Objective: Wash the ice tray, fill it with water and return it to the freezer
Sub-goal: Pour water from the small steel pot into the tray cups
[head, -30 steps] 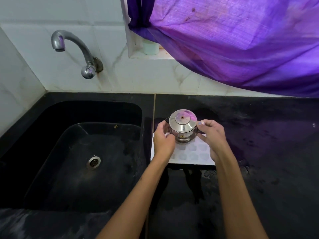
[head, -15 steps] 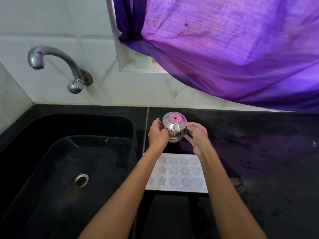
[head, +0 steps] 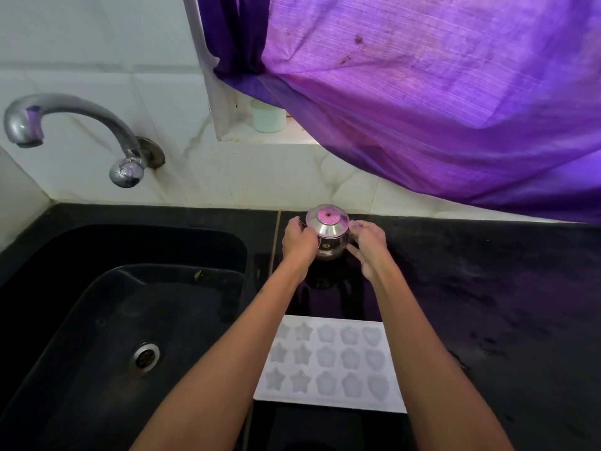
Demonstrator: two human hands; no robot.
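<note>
A white ice tray [head: 328,362] with star and flower shaped cells lies flat on the black counter [head: 487,304], just right of the sink and between my forearms. Farther back, near the wall, a small steel pot [head: 328,236] with a domed lid sits on the counter. My left hand [head: 299,239] grips the pot's left side. My right hand [head: 369,249] holds its right side with fingers curled toward it. Whether the tray's cells hold water I cannot tell.
A black sink [head: 130,320] with a steel drain [head: 147,355] fills the left. A chrome tap [head: 74,131] juts from the tiled wall above it. A purple curtain [head: 439,92] hangs over the counter's back right. A pale cup [head: 268,116] stands on the window ledge.
Both hands have carried the steel pot away from above the ice tray and toward the wall. The tray is now uncovered and lies nearer to me.
</note>
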